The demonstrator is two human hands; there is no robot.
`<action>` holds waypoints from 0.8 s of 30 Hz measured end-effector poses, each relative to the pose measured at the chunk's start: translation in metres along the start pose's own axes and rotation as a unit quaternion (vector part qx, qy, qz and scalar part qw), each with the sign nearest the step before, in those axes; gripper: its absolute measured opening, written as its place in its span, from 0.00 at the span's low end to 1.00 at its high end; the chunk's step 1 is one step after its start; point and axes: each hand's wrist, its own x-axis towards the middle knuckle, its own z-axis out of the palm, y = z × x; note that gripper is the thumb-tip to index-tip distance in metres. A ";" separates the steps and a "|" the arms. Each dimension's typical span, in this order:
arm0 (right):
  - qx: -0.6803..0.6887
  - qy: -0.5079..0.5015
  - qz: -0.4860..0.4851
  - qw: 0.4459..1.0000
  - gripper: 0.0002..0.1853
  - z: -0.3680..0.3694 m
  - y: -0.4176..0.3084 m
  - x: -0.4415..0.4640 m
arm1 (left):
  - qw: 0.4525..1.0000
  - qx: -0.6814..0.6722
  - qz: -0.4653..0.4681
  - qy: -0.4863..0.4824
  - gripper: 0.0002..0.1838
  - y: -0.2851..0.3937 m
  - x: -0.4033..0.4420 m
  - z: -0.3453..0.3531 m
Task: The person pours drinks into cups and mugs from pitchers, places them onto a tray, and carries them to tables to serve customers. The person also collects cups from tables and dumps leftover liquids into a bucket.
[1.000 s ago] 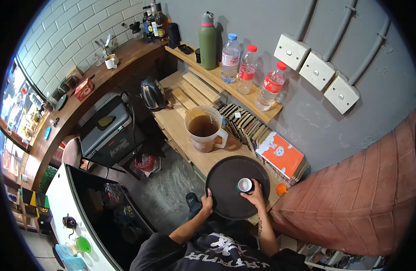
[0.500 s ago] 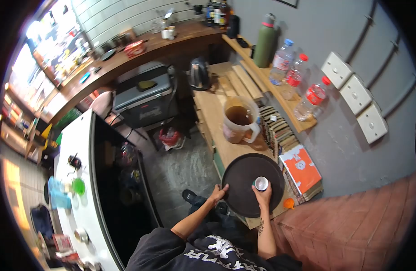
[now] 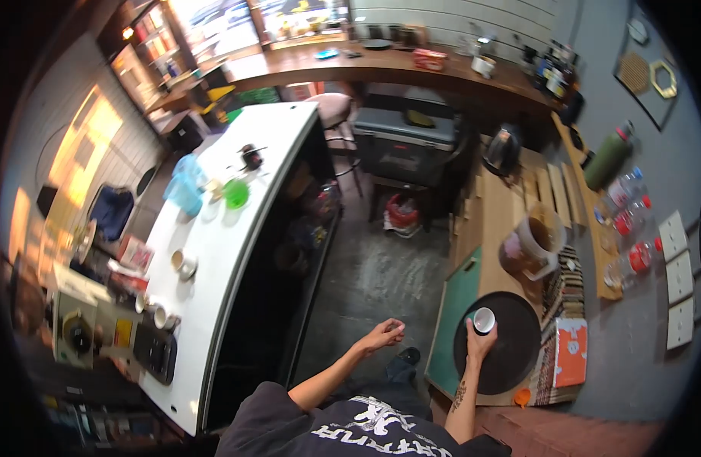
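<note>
My right hand (image 3: 481, 346) is wrapped round a small cup (image 3: 484, 318) with a white inside, its mouth facing up towards me. Cup and hand are over the left part of a round dark tray (image 3: 510, 350), which lies on the wooden cabinet top. My left hand (image 3: 384, 335) is in the air over the floor, left of the tray and apart from it. Its fingers are loosely bent, and I see nothing in them. Behind the tray stands a clear plastic pitcher (image 3: 527, 247) with brown liquid inside.
To the left runs a white counter (image 3: 236, 228) with cups (image 3: 184, 264), a green container (image 3: 235, 193) and a grinder-like machine (image 3: 122, 335). An orange booklet (image 3: 571, 352) lies right of the tray. Bottles (image 3: 632, 259) line the wall shelf. A kettle (image 3: 503, 148) stands farther back.
My left hand has let go of the tray's edge and moved off to its left. The view has turned left. My right hand still holds the cup over the tray.
</note>
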 end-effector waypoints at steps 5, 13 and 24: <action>0.092 -0.209 -0.054 0.972 0.26 0.082 -0.142 -0.061 | 0.978 0.046 0.193 0.061 0.25 0.013 -0.098 -0.065; 0.200 -0.558 -0.178 0.786 0.28 0.161 -0.302 -0.242 | 0.918 0.038 0.270 0.288 0.38 -0.027 -0.292 -0.153; 0.189 -0.702 -0.256 0.637 0.30 0.230 -0.377 -0.398 | 0.742 0.167 0.300 0.576 0.40 -0.097 -0.399 -0.224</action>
